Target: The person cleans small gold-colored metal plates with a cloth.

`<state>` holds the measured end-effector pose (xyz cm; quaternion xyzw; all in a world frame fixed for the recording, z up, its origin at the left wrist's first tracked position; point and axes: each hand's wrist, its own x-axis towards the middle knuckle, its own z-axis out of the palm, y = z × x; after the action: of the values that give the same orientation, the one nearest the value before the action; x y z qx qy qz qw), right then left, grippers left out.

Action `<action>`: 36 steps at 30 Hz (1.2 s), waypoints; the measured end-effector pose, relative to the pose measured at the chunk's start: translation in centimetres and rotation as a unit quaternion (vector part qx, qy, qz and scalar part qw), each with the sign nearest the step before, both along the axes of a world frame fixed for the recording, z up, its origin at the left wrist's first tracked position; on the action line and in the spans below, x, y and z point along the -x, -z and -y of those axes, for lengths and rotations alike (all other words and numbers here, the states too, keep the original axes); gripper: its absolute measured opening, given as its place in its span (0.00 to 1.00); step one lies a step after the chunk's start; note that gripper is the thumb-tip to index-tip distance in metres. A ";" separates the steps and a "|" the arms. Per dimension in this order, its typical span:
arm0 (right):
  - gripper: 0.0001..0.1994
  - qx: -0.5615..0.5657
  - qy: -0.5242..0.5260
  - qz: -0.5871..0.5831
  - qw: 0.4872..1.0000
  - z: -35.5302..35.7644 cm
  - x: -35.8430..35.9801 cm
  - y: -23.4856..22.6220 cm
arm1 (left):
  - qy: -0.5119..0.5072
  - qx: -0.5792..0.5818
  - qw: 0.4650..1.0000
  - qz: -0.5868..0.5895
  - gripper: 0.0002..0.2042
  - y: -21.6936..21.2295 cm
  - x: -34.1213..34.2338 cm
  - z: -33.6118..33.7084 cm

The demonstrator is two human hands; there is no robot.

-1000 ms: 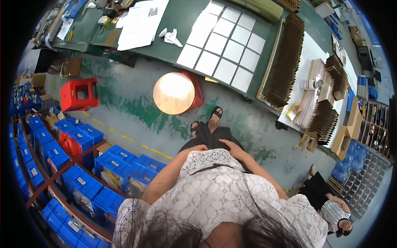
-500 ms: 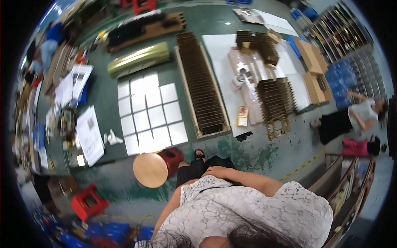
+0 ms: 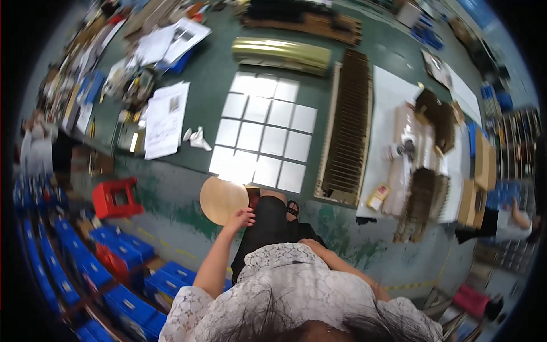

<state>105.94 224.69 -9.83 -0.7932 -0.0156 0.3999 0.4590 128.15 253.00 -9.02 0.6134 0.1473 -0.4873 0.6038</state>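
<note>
Beside the round wooden seat of a stool [image 3: 224,199], my left hand [image 3: 242,218] hangs in the air with its fingers loosely bent and a little apart, holding nothing that I can see. Against the dark clothing at my waist rests my right hand [image 3: 312,243]; its fingers are mostly hidden. On the green table ahead, shiny pale square plates [image 3: 268,134] lie in rows. Behind them is a roll of glossy yellow-green film [image 3: 280,56]. To their right stands a long, brown slotted rack [image 3: 346,128]. Crumpled white tissue [image 3: 198,138] and printed papers [image 3: 166,121] lie to the left.
A red stool [image 3: 118,198] stands on the floor at left, near rows of blue bins [image 3: 85,259]. At right, a white sheet [image 3: 376,137] carries more brown racks [image 3: 421,196] and a small yellow box [image 3: 378,196]. Another person [image 3: 510,224] is at the far right.
The view has swung left, so the table things sit farther right. My left hand has come into sight beside the wooden stool. My right hand stays at my waist.
</note>
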 end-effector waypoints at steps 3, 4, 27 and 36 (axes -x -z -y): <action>0.16 -0.028 0.017 0.039 0.999 1.3 1.1 2.1 | 0.086 -0.271 0.957 0.062 0.18 6.1 -1.7 -5.0; 0.17 -0.044 0.026 0.088 0.995 1.3 1.6 2.8 | 0.171 -0.337 0.916 0.132 0.19 8.5 -2.2 -7.0; 0.16 0.036 -0.044 -0.081 0.995 6.3 -5.3 0.9 | 0.342 -0.479 0.780 0.214 0.20 20.7 -15.6 -7.3; 0.17 0.054 -0.058 -0.034 0.996 4.3 -5.6 1.0 | -0.062 -0.291 0.896 0.330 0.29 39.8 -9.8 -13.6</action>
<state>111.59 220.37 -10.79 -0.8004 -0.0244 0.4527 0.3922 137.93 266.60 -48.79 0.8766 0.1128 -0.1541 0.4416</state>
